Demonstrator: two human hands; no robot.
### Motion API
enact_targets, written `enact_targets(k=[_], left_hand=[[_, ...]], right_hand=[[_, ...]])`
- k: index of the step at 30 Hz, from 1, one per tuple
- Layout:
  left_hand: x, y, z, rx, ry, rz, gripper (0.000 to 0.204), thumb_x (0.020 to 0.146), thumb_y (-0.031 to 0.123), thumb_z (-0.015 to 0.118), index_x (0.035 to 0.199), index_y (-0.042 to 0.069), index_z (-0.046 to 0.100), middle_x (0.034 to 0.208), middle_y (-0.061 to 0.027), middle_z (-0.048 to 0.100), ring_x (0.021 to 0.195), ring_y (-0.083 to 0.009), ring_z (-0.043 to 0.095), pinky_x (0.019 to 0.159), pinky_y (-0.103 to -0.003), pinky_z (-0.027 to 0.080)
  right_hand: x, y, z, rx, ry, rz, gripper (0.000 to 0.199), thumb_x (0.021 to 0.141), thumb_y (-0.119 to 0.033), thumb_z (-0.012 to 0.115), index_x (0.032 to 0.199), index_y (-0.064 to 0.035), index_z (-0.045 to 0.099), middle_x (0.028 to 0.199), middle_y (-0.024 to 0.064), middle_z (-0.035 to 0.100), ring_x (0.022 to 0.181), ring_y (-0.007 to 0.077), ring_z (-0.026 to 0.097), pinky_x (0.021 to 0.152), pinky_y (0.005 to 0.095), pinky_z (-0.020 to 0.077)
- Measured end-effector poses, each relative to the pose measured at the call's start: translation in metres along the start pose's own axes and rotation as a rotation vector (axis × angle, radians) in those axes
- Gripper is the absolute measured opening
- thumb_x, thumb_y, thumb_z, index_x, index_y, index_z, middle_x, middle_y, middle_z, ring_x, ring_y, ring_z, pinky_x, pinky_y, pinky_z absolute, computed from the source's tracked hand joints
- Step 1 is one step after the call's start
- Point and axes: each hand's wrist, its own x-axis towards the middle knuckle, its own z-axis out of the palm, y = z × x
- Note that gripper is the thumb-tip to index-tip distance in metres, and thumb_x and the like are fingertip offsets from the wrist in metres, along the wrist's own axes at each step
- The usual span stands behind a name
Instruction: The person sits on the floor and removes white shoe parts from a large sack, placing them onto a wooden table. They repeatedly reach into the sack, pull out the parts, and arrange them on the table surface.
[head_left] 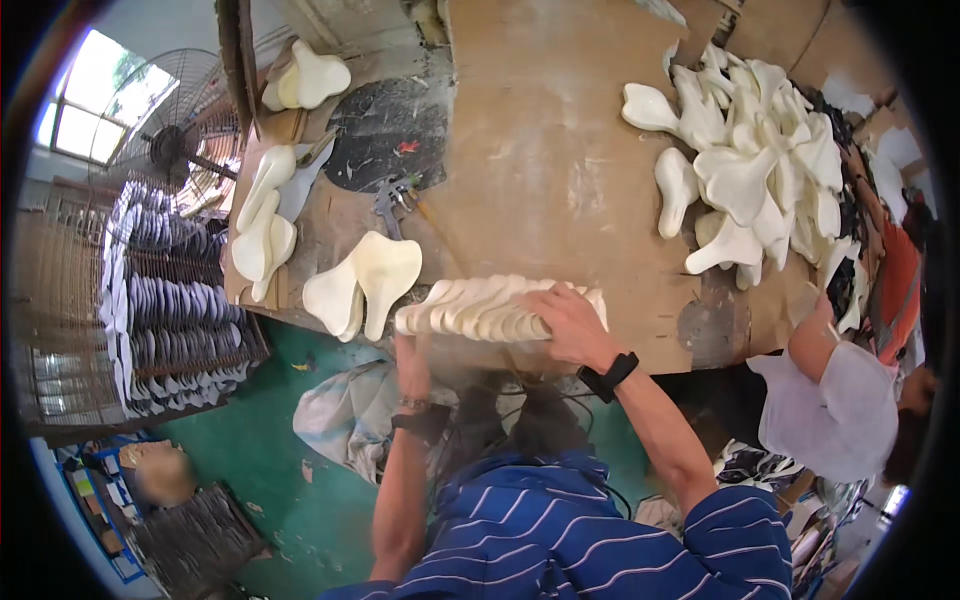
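A long row of cream foam bicycle-saddle pads (480, 308), nested one against another, lies along the near edge of the table. From above, my right hand (572, 322) curls its fingers over the right part of this row and grips it. At the left end, my left hand (412, 362) touches the row from below. Its fingers are hidden by the end pad and a little blurred. Just left of the row, a few loose pads (388, 272) lean on each other, apart from my hands.
A large heap of pads (745, 170) covers the table's right side. Further pads (265, 235) lie at the left edge, near a spray gun (393, 200) and a dark patch. A rack of pieces (180, 310) and a fan (170, 148) stand left. Another person (835, 395) is at right.
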Motion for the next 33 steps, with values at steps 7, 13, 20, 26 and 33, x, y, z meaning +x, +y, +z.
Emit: enact_targets(k=[7,13,20,26,33], left_hand=[[0.048,0.077,0.051,0.116,-0.285,0.232,0.055,0.095,0.032,0.063,0.139,0.000,0.051,0.136,-0.0122,0.055,0.128,-0.0228,0.050,0.110,-0.038,0.038],[0.110,0.151,0.129,0.303,-0.569,0.622,0.065,0.091,0.050,0.062,0.134,0.001,0.056,0.134,-0.0190,0.055,0.126,-0.0351,0.052,0.111,-0.041,0.037],[0.178,0.220,0.188,0.360,-0.549,0.660,0.066,0.096,0.046,0.059,0.142,0.000,0.051,0.138,-0.0241,0.055,0.132,-0.0374,0.050,0.114,-0.044,0.035],[0.161,0.171,0.129,0.491,-0.354,0.609,0.058,0.093,0.027,0.069,0.141,-0.002,0.052,0.140,-0.0219,0.056,0.131,-0.0376,0.052,0.112,-0.044,0.039],[0.078,0.063,-0.052,0.692,-0.080,0.129,0.058,0.082,0.019,0.077,0.133,0.000,0.058,0.132,-0.0216,0.059,0.124,-0.0384,0.056,0.107,-0.044,0.045]], right_hand=[[-0.022,-0.024,0.005,0.027,0.254,0.089,0.067,0.062,-0.014,0.083,0.125,-0.0025,0.062,0.123,0.0119,0.064,0.108,0.0328,0.060,0.093,0.0421,0.0518],[-0.013,-0.038,0.005,0.028,0.632,0.250,0.069,0.065,-0.006,0.081,0.129,0.0016,0.058,0.131,0.0178,0.062,0.112,0.0384,0.060,0.094,0.0451,0.0523],[0.080,-0.019,-0.019,-0.001,0.905,0.398,0.062,0.072,-0.008,0.080,0.129,0.0013,0.055,0.124,0.0204,0.061,0.114,0.0417,0.057,0.098,0.0492,0.0471],[0.180,0.092,0.009,-0.224,0.749,0.736,0.064,0.075,-0.026,0.084,0.125,-0.0006,0.053,0.127,0.0180,0.055,0.119,0.0397,0.052,0.101,0.0490,0.0482],[0.219,0.138,0.031,-0.296,0.518,0.849,0.090,0.080,-0.047,0.080,0.143,0.0030,0.042,0.149,0.0238,0.045,0.137,0.0408,0.043,0.111,0.0481,0.0437]])
